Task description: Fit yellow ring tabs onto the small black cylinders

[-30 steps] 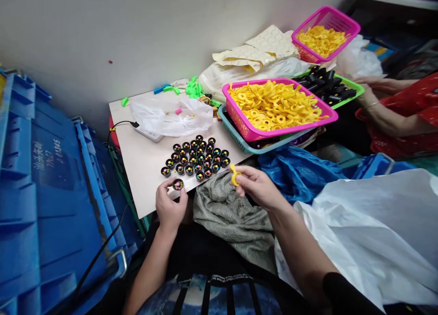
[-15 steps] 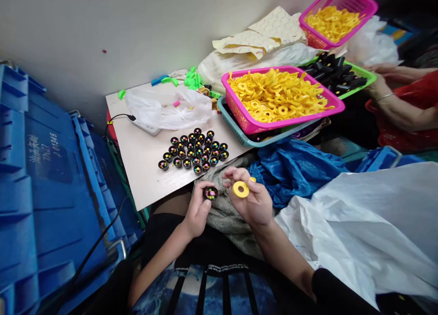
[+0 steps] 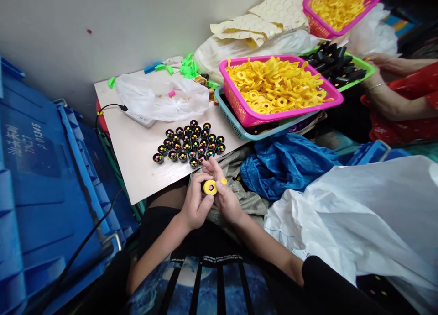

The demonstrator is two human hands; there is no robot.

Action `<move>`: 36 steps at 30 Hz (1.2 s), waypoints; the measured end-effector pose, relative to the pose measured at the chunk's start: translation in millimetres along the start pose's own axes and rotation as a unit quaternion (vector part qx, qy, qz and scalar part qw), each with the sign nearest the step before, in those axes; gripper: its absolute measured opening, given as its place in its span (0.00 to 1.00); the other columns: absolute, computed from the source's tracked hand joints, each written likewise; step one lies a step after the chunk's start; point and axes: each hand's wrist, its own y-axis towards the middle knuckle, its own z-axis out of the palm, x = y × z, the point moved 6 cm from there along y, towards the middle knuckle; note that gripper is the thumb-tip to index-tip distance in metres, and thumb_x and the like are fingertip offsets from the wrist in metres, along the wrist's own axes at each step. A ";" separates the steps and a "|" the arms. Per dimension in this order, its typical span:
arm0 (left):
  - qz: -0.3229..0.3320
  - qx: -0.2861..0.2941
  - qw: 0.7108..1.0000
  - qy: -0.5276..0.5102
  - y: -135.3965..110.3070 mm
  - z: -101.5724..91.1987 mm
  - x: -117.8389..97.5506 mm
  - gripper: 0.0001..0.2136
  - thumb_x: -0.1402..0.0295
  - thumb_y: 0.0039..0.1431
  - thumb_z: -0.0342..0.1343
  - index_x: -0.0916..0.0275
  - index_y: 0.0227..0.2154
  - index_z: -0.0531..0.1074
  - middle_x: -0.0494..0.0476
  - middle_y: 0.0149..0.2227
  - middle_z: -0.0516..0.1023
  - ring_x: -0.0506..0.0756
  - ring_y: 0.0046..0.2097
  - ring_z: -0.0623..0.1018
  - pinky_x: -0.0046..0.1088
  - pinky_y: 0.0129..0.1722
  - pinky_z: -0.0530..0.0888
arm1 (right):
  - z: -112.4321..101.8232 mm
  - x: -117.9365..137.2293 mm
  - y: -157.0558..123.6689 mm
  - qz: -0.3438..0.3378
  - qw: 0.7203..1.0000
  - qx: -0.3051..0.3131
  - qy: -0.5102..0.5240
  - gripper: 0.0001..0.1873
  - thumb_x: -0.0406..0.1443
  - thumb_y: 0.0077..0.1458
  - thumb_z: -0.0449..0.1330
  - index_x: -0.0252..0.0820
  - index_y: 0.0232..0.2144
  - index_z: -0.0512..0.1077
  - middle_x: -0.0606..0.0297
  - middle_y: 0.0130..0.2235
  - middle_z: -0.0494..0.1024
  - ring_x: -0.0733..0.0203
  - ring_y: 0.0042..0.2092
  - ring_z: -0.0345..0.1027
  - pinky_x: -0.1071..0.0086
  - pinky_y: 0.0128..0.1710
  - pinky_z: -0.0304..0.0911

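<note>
My left hand (image 3: 196, 203) is closed around a small black cup, most of it hidden by the fingers and by what lies over it. A yellow ring-shaped cap (image 3: 210, 187) with a small tab sits over the cup's mouth, and something pink shows through its hole. The thumb and fingers of my right hand (image 3: 226, 198) pinch this cap by its tab side. On the table just beyond my hands stand several black cups (image 3: 186, 146) in a cluster, upright, with coloured beads inside.
A pink basket (image 3: 284, 118) heaped with yellow caps rests on a teal basket (image 3: 236, 128). Behind it are a green tray (image 3: 367, 73) of black parts and a co-worker's arm (image 3: 390, 96). Blue crates (image 3: 51, 178) stand left; a white sack (image 3: 359, 205) lies right.
My right hand has moved left with the yellow cap, from beside the black cup onto its mouth. My hands are now together. The view has shifted slightly.
</note>
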 end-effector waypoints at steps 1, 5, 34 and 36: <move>0.004 -0.008 1.000 0.005 0.3 -1.3 0.1 0.14 0.60 0.67 0.43 0.60 0.50 0.61 0.60 0.47 0.67 0.56 0.50 0.69 0.37 0.51 0.68 | 1.8 -2.2 -0.9 0.007 1.000 0.002 0.013 0.34 0.51 0.59 0.52 0.54 0.65 0.55 0.65 0.65 0.59 0.54 0.67 0.48 0.56 0.69 0.38; 0.057 -0.020 0.997 0.039 3.4 -7.8 -5.3 0.12 0.64 0.66 0.42 0.61 0.48 0.61 0.59 0.44 0.68 0.56 0.48 0.70 0.36 0.48 0.69 | 11.3 -8.5 -4.1 0.057 0.993 0.030 0.102 0.33 0.51 0.56 0.55 0.54 0.63 0.60 0.64 0.63 0.63 0.54 0.66 0.51 0.58 0.68 0.41; 0.045 0.044 0.998 -0.013 16.2 -8.0 -1.1 0.20 0.60 0.66 0.40 0.59 0.58 0.54 0.59 0.41 0.66 0.57 0.44 0.70 0.39 0.45 0.69 | 4.2 2.6 0.3 0.196 0.961 0.117 0.159 0.33 0.62 0.46 0.58 0.43 0.41 0.72 0.58 0.41 0.75 0.51 0.49 0.67 0.57 0.53 0.62; 0.023 0.052 0.997 -0.057 16.4 -13.1 -3.6 0.18 0.58 0.67 0.40 0.59 0.55 0.59 0.59 0.41 0.67 0.57 0.44 0.70 0.39 0.46 0.69 | 5.8 2.6 -2.0 0.217 0.943 0.172 0.187 0.40 0.68 0.48 0.48 0.42 0.41 0.72 0.56 0.43 0.75 0.50 0.50 0.66 0.55 0.53 0.62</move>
